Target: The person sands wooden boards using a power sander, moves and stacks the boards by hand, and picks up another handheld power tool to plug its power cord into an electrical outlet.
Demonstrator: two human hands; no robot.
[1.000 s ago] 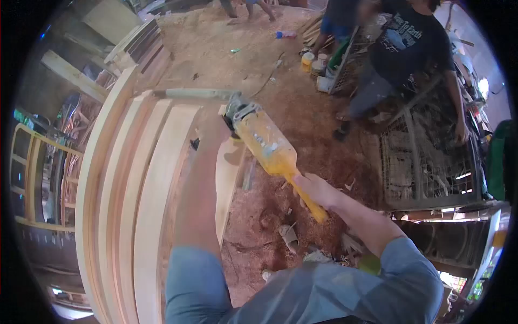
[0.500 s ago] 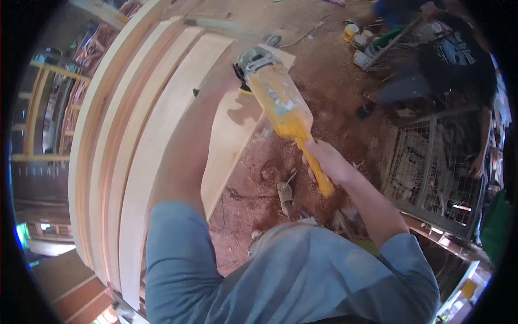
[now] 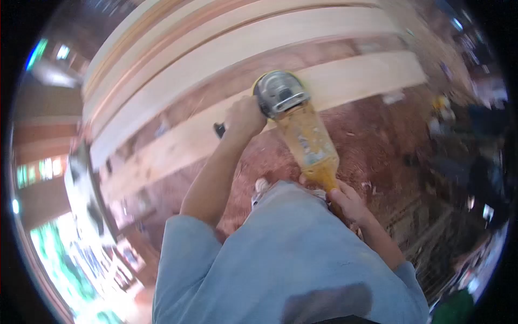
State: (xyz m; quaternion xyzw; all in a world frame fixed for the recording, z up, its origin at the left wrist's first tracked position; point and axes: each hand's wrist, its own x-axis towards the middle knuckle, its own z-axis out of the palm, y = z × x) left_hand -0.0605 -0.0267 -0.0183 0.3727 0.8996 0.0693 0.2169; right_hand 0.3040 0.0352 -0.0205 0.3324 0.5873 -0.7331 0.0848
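Observation:
A yellow angle grinder [image 3: 307, 135] with a silver gear head lies across the front board, its round disc edge showing beyond the head. My left hand [image 3: 246, 116] is closed round the side handle, whose black end sticks out on the left. At the rear, my right hand [image 3: 345, 201] wraps round the grinder's yellow grip, close to my body. Beneath the head runs a pale wooden board [image 3: 367, 78]. The disc's contact with the wood is hidden by the head.
Several more long pale boards [image 3: 270, 35] lie side by side beyond the front one. Reddish, dusty ground [image 3: 377, 129] stretches below and to the right. A blurred metal mesh frame [image 3: 426, 227] stands at the right. Bright openings show at the lower left.
My view has swung round, so the boards now run across instead of steeply upward. The grinder sits nearer my body, with both hands still on it.

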